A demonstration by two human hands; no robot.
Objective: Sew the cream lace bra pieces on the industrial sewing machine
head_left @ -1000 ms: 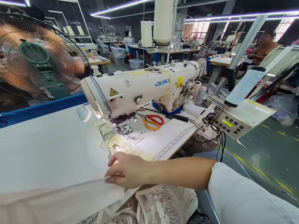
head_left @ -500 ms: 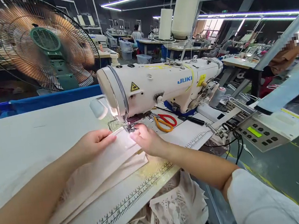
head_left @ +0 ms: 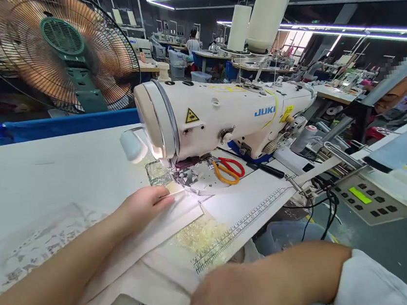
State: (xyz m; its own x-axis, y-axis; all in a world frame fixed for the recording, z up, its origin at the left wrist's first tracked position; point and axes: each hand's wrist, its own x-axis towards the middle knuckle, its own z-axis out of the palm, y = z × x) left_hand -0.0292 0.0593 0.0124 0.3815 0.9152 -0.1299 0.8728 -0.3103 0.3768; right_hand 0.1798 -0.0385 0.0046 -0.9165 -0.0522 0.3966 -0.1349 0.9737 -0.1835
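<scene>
Counter (head_left: 44, 175): white, with a ruler printed along its near edge.
Sewing machine (head_left: 229, 120): white, towards the counter's right end.
Beige cloth (head_left: 150, 237): folded strip running from the near edge to the needle plate.
Left hand (head_left: 145, 205): fingers flat and together, pressing the cloth's far end.
Right hand (head_left: 227, 299): at the near edge against the cloth; fingers hidden, so I cannot tell its grip.
Scissors (head_left: 227, 169): under the machine's arm.

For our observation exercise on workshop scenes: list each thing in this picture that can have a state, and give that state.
fan: spinning, blades blurred.
sewing machine: needle lamp lit.
control panel: display lit green.
scissors: shut, lying flat.
fabric strip: flat on the table.
left hand: fingertips pressing the fabric strip.
right hand: on the strip's near end, fingers hidden.
</scene>
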